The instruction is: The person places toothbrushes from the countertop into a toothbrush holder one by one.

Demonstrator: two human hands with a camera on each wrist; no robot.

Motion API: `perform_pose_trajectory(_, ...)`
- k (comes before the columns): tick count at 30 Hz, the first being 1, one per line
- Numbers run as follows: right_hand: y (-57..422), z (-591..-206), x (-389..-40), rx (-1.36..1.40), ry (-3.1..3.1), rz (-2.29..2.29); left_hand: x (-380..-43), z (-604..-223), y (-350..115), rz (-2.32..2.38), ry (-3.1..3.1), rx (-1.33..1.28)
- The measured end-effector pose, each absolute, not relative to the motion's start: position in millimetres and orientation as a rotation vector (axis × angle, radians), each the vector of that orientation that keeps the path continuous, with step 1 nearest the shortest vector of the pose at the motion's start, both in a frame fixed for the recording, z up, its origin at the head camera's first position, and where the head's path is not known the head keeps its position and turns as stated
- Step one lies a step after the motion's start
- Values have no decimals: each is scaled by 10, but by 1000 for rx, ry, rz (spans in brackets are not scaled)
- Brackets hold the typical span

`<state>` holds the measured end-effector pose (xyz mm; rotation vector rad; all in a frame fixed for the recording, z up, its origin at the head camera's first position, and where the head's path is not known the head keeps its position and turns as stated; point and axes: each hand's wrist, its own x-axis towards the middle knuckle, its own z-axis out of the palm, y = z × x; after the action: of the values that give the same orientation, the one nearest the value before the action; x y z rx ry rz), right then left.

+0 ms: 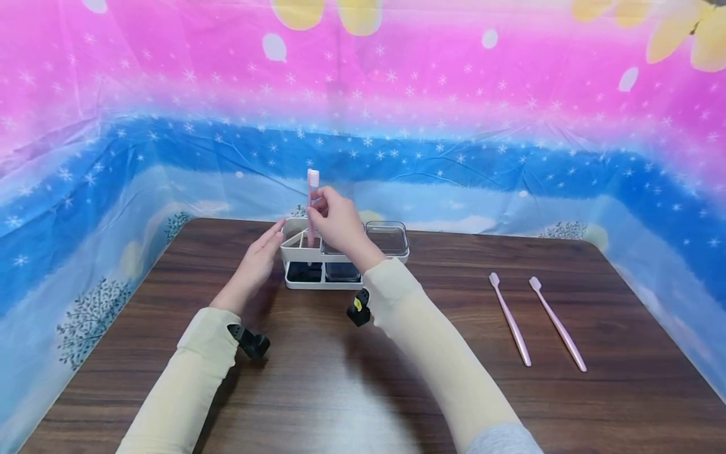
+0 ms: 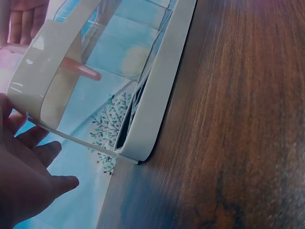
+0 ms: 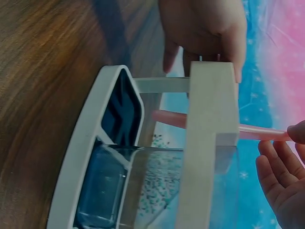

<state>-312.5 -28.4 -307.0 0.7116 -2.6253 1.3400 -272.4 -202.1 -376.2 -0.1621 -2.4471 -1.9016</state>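
The right hand pinches a pink toothbrush between thumb and fingers, bristles up, its handle passing down through the upper tier of a white rack, the lower end hanging clear of the tray below. Apart from it, the left hand rests loosely extended fingers against the rack's near end. Right of the right hand, a clear container sits in the rack; farther right, two pink toothbrushes lie side by side on the table.

Smooth, glossy plastic toothbrush and rack (its container clear, shiny), satiny wood-grained tabletop, creased cloth backdrop
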Motion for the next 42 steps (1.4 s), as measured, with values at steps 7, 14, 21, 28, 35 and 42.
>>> perform_pose_trajectory(7, -323, -3195, -3139, 739, -2619, 1348, -2742, -3811, -2029, -1899, -2436, -188)
perform_pose_trajectory(14, -341, -3255, -3110, 751, -2650, 1297, -2737, -3818, -2026, -1924, -2415, -186)
perform_pose_trajectory(21, -339, -3282, -3087, 746, -2674, 1299, -2738, -3828, -2033, -1894, -2426, -187)
perform_pose_trajectory(28, -356, -3279, -3088, 748, -2677, 1324, -2749, -3829, -2038, -1856, -2452, -180)
perform_pose_trajectory(35, -364, -3290, -3095, 755, -2683, 1263, -2755, -3824, -2045, -1844, -2466, -169)
perform_pose_trajectory(42, -376, -3317, -3102, 758, -2663, 1239, -2758, -3828, -2041, -1864, -2443, -178)
